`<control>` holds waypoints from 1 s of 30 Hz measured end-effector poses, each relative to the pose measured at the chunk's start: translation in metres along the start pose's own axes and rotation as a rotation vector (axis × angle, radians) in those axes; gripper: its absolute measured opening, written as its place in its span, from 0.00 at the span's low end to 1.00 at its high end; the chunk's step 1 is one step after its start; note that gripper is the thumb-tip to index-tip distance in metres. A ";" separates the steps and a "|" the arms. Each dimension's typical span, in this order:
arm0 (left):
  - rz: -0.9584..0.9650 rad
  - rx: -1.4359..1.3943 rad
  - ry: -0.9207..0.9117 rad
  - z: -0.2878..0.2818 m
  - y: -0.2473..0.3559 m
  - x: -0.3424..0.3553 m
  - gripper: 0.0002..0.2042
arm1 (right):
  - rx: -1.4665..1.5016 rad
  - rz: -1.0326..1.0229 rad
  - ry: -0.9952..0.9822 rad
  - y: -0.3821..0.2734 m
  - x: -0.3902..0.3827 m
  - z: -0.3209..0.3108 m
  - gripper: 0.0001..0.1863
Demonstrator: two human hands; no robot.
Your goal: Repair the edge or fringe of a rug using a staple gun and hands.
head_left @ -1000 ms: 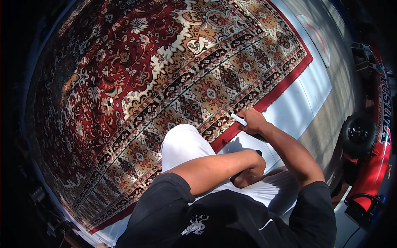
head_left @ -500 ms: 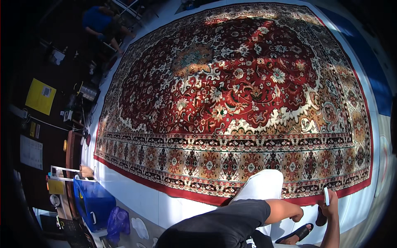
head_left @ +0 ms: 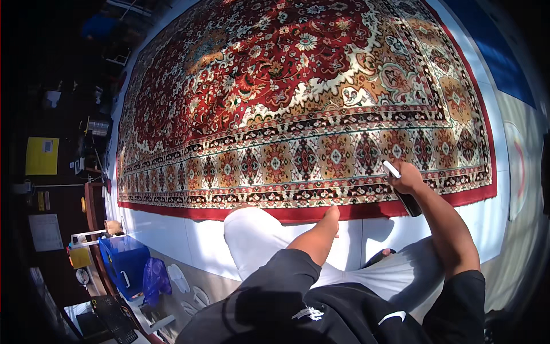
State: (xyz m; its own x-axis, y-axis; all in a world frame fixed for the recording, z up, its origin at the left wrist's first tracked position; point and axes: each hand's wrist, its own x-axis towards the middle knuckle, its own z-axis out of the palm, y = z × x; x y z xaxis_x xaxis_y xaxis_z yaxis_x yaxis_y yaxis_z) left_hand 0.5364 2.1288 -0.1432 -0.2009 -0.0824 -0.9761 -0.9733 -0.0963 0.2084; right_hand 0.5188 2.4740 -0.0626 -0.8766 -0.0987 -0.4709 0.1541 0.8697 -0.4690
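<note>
A large red patterned rug (head_left: 275, 163) with cream, brown and black borders lies flat on the white floor before me. My right hand (head_left: 408, 178) is closed round a handheld tool (head_left: 411, 206) with a white bar on top and a dark lower body; its exact kind does not show. It is held over the rug's near border, right of centre. My left hand (head_left: 332, 218) is at the rug's near red edge, beside my bent knee. Its fingers are mostly hidden, and whether it touches the rug I cannot tell.
A blue box (head_left: 125, 264), a purple plastic bag (head_left: 154, 281) and white slippers (head_left: 178, 277) stand at lower left, by a dark wall with a yellow sheet (head_left: 42, 156). A blue mat (head_left: 504, 63) lies far right. A person in blue (head_left: 100, 27) is at far upper left.
My view has shifted, so the rug sits higher and further left. My right hand, still holding the tool, has moved from the near edge to over the border. My left arm reaches further forward.
</note>
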 end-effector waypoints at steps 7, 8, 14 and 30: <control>-0.055 -0.753 0.097 0.063 -0.112 0.015 0.30 | -0.087 0.020 -0.149 0.035 -0.019 -0.019 0.18; 0.062 -0.802 0.071 0.069 -0.121 0.004 0.26 | -0.073 0.016 -0.115 0.049 -0.025 -0.012 0.16; 0.265 -0.850 0.174 0.093 -0.115 -0.024 0.17 | 0.001 -0.171 -0.240 0.098 -0.029 -0.014 0.19; 0.100 -0.407 -0.027 0.181 -0.147 -0.054 0.06 | -0.119 -0.099 -0.338 0.122 -0.081 0.003 0.26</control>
State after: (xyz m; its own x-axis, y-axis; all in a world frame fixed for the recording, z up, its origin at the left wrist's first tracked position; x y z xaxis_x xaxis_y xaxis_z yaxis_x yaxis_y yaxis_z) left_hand 0.6706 2.3266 -0.1323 -0.3000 -0.0856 -0.9501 -0.8268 -0.4735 0.3038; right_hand 0.6099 2.5862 -0.0839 -0.6813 -0.3220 -0.6574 0.0044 0.8962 -0.4436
